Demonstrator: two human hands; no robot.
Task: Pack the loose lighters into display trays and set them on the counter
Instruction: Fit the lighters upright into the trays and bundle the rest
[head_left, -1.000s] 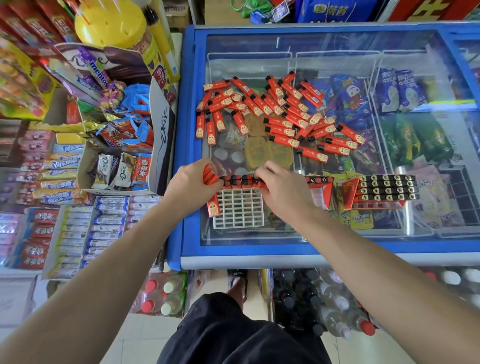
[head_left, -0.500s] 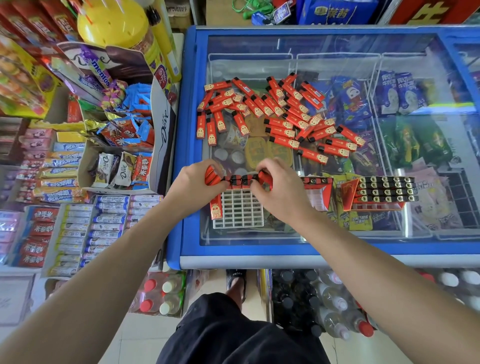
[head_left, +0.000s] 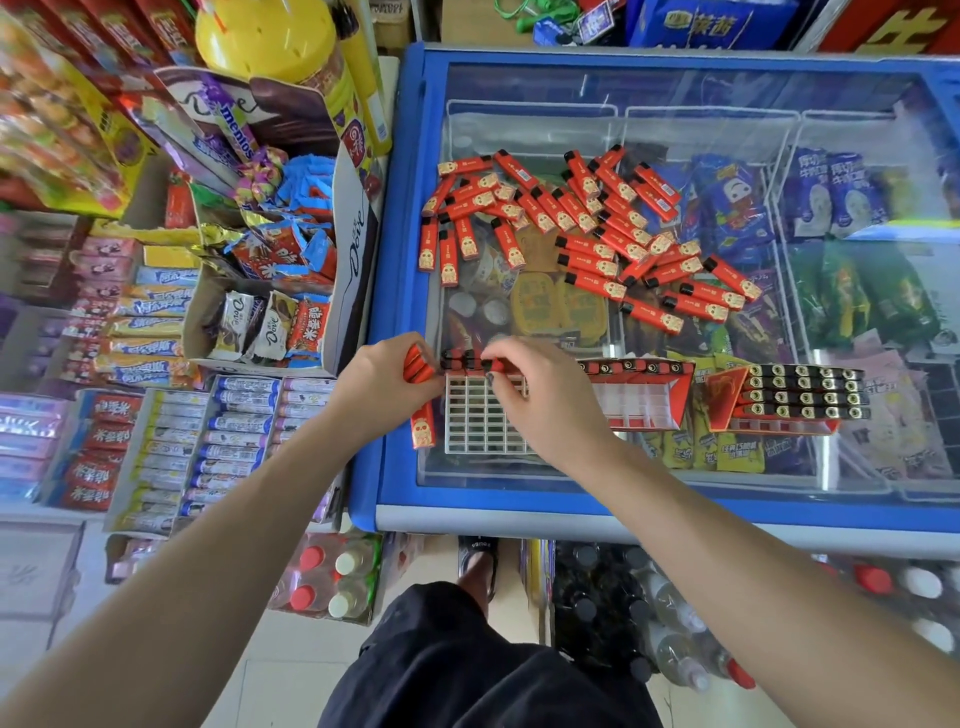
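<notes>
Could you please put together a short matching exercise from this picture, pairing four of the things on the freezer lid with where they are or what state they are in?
Things:
1. white grid tray
2. tray at far right
3. loose lighters
4. left hand

States:
A. scattered in a heap on the glass
B. grips a bundle of red lighters
C. several full rows of lighters
D. mostly empty cells, only the far row being filled

Pairs: 1-D, 2-C, 3-A, 4-B
</notes>
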